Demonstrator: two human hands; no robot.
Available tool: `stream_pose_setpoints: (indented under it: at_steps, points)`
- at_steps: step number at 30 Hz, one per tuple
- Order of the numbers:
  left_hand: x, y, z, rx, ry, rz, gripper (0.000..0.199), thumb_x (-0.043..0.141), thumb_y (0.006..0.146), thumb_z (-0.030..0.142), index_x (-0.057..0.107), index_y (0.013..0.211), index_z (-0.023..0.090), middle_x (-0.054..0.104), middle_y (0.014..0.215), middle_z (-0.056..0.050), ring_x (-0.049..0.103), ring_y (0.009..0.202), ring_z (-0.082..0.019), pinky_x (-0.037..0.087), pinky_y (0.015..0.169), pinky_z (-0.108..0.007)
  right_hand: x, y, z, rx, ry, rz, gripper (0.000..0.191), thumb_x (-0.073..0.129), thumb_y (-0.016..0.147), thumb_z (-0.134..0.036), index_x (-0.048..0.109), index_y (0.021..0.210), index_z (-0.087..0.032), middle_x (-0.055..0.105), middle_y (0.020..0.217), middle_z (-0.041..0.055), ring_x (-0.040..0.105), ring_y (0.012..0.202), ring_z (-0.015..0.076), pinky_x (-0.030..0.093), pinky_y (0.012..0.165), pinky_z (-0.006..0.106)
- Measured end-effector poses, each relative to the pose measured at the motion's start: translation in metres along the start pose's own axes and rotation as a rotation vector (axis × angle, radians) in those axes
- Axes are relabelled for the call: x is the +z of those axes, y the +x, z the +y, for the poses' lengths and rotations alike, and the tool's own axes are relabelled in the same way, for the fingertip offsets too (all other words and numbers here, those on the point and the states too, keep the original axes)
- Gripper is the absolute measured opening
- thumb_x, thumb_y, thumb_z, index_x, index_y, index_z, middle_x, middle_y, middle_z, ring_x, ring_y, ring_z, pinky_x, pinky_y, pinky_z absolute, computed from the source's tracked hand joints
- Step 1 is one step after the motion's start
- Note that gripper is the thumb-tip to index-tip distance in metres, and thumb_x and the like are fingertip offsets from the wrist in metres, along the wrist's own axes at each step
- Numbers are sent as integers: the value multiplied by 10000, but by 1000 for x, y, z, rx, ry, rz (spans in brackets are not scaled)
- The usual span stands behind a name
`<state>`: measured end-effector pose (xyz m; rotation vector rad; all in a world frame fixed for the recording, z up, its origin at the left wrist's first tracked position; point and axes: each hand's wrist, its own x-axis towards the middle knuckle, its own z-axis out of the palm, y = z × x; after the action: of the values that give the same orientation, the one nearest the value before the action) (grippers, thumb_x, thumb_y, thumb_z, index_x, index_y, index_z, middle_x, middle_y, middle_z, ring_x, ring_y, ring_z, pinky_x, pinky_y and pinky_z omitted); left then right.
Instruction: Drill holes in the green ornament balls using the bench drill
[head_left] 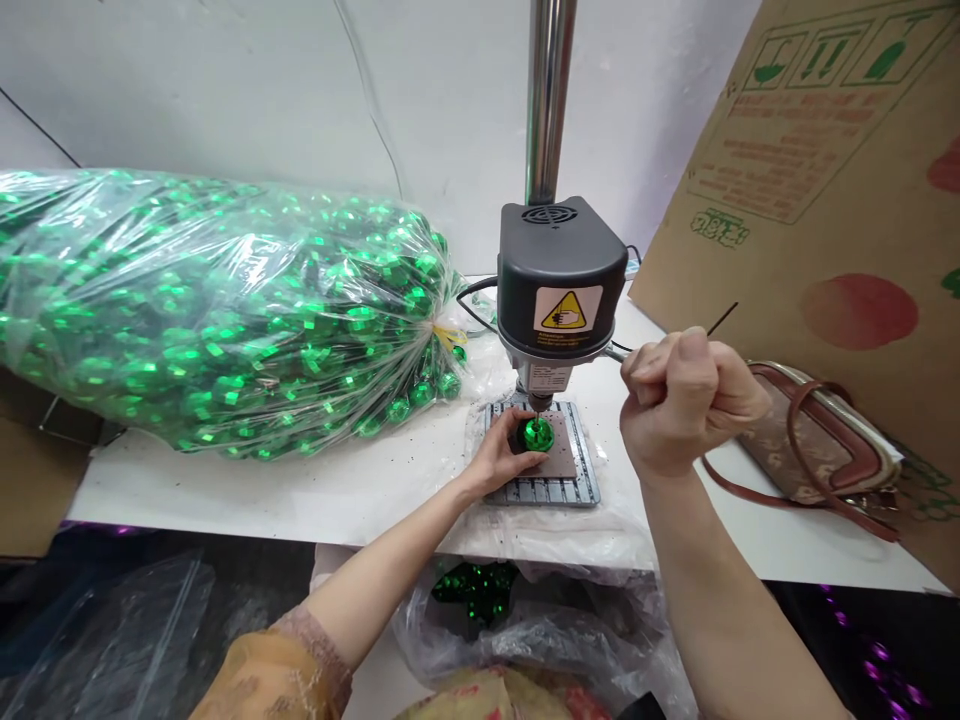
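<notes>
Baubles (225, 320) of glittering green fill a clear plastic sack (90, 250) lying along the left of a white worktop (255, 480), in front of a pale, scuffed wall (225, 90); more of them show through a loose plastic bag (476, 595) below the worktop's front edge. The left hand (499, 455) cups one green bauble (538, 434), fingers curved around it, holding it on a brown pad (559, 460) set on a slotted metal plate (541, 492), directly under the chuck (540, 400) of a bench drill (562, 275) with a black head on a steel column (547, 90). The right hand (690, 400) is clenched in a fist around a thin lever (619, 352) reaching from the drill, a dark tip (724, 318) poking out past the knuckles. Further right, a patterned handbag (817, 440) with a brown strap lies on the worktop, beside a large cardboard sheet (817, 170) printed with handling symbols.
</notes>
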<state>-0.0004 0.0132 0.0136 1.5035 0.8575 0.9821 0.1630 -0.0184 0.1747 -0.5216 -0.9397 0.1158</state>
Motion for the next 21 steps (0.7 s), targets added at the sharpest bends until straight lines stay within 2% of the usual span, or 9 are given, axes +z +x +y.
stream_pose_setpoints:
  at_steps: [8, 13, 21]
  points:
    - [1, 0, -3, -4, 24, 32, 677, 965, 655, 453, 619, 1182, 208, 659, 1194, -82, 629, 1169, -294, 508, 1062, -442, -7, -7, 9, -127, 19, -19, 407, 629, 963, -307, 576, 576, -193, 485, 484, -64, 419, 435, 52, 385, 432, 239]
    - [2, -2, 1, -16, -25, 14, 662, 959, 672, 467, 601, 1168, 214, 668, 1133, -75, 635, 1152, -295, 526, 1039, -452, -9, -10, 12, -172, 44, -13, 404, 610, 966, -262, 554, 575, -181, 484, 481, -66, 403, 425, 44, 368, 429, 223]
    - [1, -2, 2, -13, 5, 20, 659, 952, 664, 446, 602, 1174, 218, 647, 1171, -75, 617, 1161, -290, 504, 1059, -448, -12, -15, 17, -223, 62, -18, 405, 614, 939, -241, 513, 552, -180, 494, 476, -63, 370, 385, 41, 319, 404, 228]
